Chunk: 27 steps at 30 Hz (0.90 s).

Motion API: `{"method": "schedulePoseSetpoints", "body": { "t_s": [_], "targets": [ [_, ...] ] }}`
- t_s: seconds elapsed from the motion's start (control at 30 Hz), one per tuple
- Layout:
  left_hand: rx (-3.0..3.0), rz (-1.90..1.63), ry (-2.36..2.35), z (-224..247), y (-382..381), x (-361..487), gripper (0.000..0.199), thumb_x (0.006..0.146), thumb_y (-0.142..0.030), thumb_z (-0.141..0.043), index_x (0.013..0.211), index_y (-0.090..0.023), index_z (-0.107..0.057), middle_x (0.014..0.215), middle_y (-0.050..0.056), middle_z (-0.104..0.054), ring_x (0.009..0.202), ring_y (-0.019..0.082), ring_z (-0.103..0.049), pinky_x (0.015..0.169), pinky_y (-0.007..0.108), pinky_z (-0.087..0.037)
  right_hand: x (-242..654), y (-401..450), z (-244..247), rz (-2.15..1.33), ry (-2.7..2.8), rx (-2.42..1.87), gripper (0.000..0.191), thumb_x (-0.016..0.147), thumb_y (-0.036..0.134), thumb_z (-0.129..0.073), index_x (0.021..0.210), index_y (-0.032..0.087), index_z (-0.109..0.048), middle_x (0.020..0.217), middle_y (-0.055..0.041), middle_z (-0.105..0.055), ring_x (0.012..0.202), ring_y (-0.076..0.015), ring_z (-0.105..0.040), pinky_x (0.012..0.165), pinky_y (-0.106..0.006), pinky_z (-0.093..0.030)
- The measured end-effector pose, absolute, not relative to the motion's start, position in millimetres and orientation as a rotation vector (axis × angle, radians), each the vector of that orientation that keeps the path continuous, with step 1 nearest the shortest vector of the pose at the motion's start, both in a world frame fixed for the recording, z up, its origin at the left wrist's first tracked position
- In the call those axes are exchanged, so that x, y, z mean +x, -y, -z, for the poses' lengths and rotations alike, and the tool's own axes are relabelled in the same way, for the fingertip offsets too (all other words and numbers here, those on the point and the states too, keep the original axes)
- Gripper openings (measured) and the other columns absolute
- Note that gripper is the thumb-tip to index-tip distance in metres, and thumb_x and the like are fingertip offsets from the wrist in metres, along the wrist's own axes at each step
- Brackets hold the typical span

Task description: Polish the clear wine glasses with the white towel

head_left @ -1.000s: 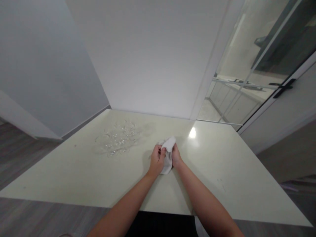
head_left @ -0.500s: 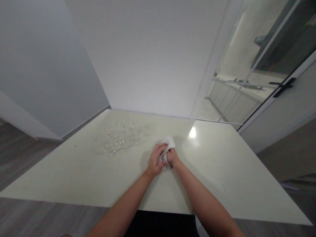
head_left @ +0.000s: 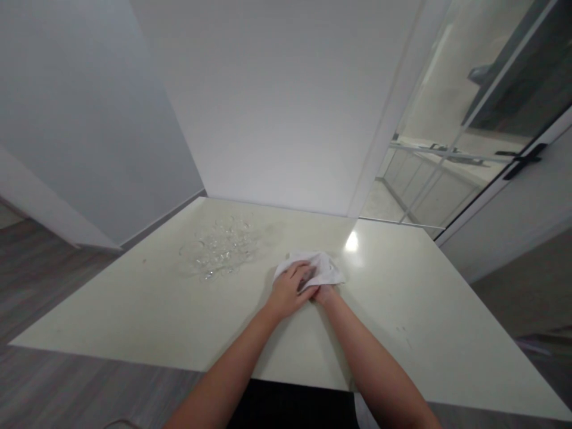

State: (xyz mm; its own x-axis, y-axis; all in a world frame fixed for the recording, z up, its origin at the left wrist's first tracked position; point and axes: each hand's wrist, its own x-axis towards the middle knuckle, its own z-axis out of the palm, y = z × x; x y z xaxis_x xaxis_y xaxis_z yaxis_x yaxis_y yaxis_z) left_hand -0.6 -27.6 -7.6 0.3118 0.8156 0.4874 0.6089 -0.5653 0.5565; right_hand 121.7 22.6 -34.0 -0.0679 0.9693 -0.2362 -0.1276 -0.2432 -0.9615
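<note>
A white cloth [head_left: 328, 271] is spread over and around my hands at the middle of the pale table. My left hand [head_left: 288, 291] lies on the cloth's left part, its fingers bent over it and its thumb reaching right. Just right of it, my right hand [head_left: 325, 293] is mostly under the cloth; only its wrist side shows and its fingers are hidden. Something dark or see-through shows between the hands, too unclear to name. Several clear, curved, shiny pieces [head_left: 223, 250] lie in a loose pile on the table, left of the hands.
The pale table [head_left: 147, 316] reaches back to a white wall [head_left: 277, 119]. A glass-paned door with a black handle [head_left: 522, 159] stands at the right. Light glares off the tabletop behind the cloth.
The cloth was bunched between both hands and is now opened out wider, to the left and right. My right hand has gone under it. The view has shifted slightly.
</note>
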Motion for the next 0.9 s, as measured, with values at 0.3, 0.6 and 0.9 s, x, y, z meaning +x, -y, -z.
{"method": "schedulePoseSetpoints", "body": {
  "t_s": [0.3,0.6,0.9],
  "targets": [
    [1.652,-0.587,-2.735,-67,34,-114,0.065,0.091,-0.057,-0.04,0.142,-0.018,-0.035,0.081,0.012,-0.07,0.078,0.031,-0.067,0.072,0.039,-0.048,113,-26,47,-1.778,0.633,-0.742,0.031,0.063,0.044,-0.069,0.086,0.024,-0.067,0.077,-0.0042,-0.074,0.093,-0.0249,-0.069,0.08,-0.038,-0.056],
    [1.746,-0.534,-2.638,-62,35,-125,0.033,0.09,-0.049,-0.044,0.103,-0.024,-0.062,0.079,0.006,-0.072,0.074,0.027,-0.066,0.062,0.03,-0.041,115,-29,64,-1.67,0.525,-0.902,0.024,0.058,0.035,-0.075,0.075,0.022,-0.064,0.075,-0.003,-0.075,0.095,-0.0269,-0.069,0.086,-0.043,-0.057],
    [1.902,-1.284,-2.043,-102,54,-102,0.039,0.072,-0.055,-0.068,0.072,-0.02,-0.051,0.056,-0.005,-0.05,0.052,0.01,-0.046,0.054,0.021,-0.034,118,-31,75,-1.639,0.549,-0.721,0.029,0.062,0.029,-0.079,0.088,0.02,-0.072,0.093,-0.0041,-0.076,0.09,-0.023,-0.07,0.095,-0.042,-0.053]
  ]
}}
